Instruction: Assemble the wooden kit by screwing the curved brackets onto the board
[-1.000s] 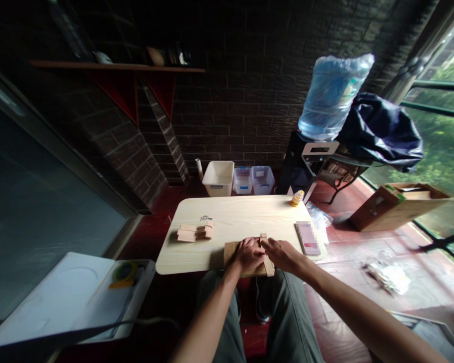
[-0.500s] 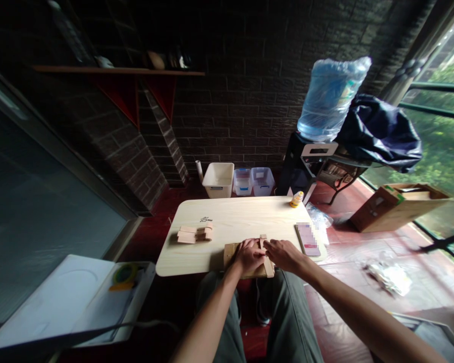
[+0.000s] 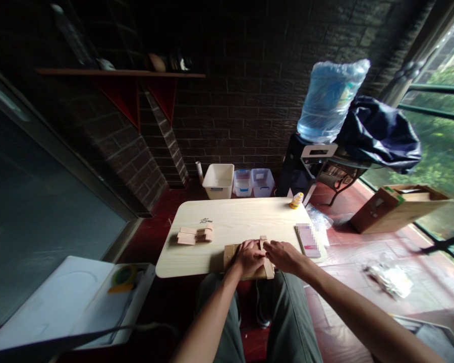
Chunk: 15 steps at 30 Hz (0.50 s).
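A brown cardboard block or box [image 3: 230,252] rests at the front edge of the table, close to my knees. Across its right end lies a flat, light wooden strip [image 3: 268,270]. My left hand [image 3: 249,256] lies over the cardboard with fingers extended, its thumb reaching to the strip. Pinched at the strip's middle is my right hand [image 3: 283,253], its fingers curled together; whatever they hold is too small and hidden to make out. The two hands nearly meet over the strip.
Stacked wooden pieces [image 3: 195,235] and small dark metal bits [image 3: 206,221] lie on the table's left. To the right are a flat phone-like object [image 3: 307,240], blurred out, and a small yellow-capped bottle [image 3: 296,200]. Plastic bins [image 3: 218,181] stand behind the table [image 3: 249,212].
The view has shifted very slightly. Both hands stay at the wooden strip, with no clear movement of the strip or cardboard.
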Each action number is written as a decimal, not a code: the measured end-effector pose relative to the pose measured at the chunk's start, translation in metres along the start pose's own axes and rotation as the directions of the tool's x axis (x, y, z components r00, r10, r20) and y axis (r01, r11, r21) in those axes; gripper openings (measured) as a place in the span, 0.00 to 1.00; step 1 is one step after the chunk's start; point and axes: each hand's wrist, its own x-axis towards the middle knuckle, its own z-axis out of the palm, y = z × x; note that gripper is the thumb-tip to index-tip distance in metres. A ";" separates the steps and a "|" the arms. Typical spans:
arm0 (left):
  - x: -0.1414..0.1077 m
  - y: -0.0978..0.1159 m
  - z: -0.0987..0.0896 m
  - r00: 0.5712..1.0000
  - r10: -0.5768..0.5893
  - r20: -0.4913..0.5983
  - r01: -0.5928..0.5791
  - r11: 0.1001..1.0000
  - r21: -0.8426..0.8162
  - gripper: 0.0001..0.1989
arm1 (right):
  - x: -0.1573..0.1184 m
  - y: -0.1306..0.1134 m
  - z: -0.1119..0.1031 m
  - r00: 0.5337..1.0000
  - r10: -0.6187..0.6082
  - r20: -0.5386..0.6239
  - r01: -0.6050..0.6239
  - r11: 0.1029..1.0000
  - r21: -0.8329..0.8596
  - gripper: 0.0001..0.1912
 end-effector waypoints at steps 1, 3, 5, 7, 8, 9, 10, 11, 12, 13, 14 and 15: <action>0.000 0.000 0.000 1.000 0.007 -0.001 -0.007 1.000 0.001 0.08 | -0.001 0.000 -0.003 1.000 0.007 0.002 -0.007 1.000 0.002 0.14; 0.000 0.000 -0.001 1.000 0.024 -0.005 -0.024 1.000 0.000 0.09 | -0.003 -0.001 -0.008 1.000 0.020 0.007 -0.020 1.000 0.005 0.14; -0.001 0.000 -0.001 0.999 0.033 -0.006 -0.033 0.999 -0.005 0.09 | -0.005 -0.001 -0.012 1.000 0.026 0.012 -0.026 1.000 -0.004 0.14; 0.000 0.000 0.000 1.000 0.029 -0.010 -0.029 1.000 -0.006 0.10 | -0.006 0.000 -0.014 1.000 0.026 0.012 -0.026 0.999 -0.021 0.13; 0.000 -0.001 0.001 1.000 0.022 -0.015 -0.022 1.000 -0.005 0.10 | -0.006 0.000 -0.014 1.000 0.024 0.011 -0.023 0.999 -0.027 0.13; 0.000 -0.001 0.001 1.000 0.017 -0.019 -0.017 1.000 -0.004 0.10 | -0.006 0.000 -0.014 1.000 0.021 0.010 -0.021 0.999 -0.030 0.13; -0.001 -0.001 0.002 1.000 0.013 -0.025 -0.013 1.000 -0.003 0.10 | -0.005 0.001 -0.013 1.000 0.018 0.007 -0.018 0.999 -0.031 0.13; -0.001 -0.002 0.003 0.999 0.012 -0.031 -0.012 1.000 -0.002 0.10 | -0.005 0.001 -0.011 1.000 0.015 0.005 -0.015 0.999 -0.030 0.13; -0.001 -0.002 0.004 0.999 0.013 -0.035 -0.013 1.000 -0.002 0.10 | -0.005 0.001 -0.010 1.000 0.012 0.004 -0.012 1.000 -0.029 0.13; -0.001 -0.002 0.004 0.999 0.017 -0.038 -0.017 1.000 -0.003 0.10 | -0.004 0.001 -0.008 1.000 0.009 0.003 -0.009 1.000 -0.027 0.13; -0.001 -0.002 0.005 0.999 0.020 -0.039 -0.021 1.000 -0.003 0.10 | -0.004 0.001 -0.007 1.000 0.006 0.002 -0.006 1.000 -0.027 0.13; -0.002 -0.002 0.005 0.999 0.022 -0.038 -0.023 1.000 -0.003 0.10 | -0.004 0.001 -0.006 1.000 0.004 0.002 -0.004 1.000 -0.027 0.13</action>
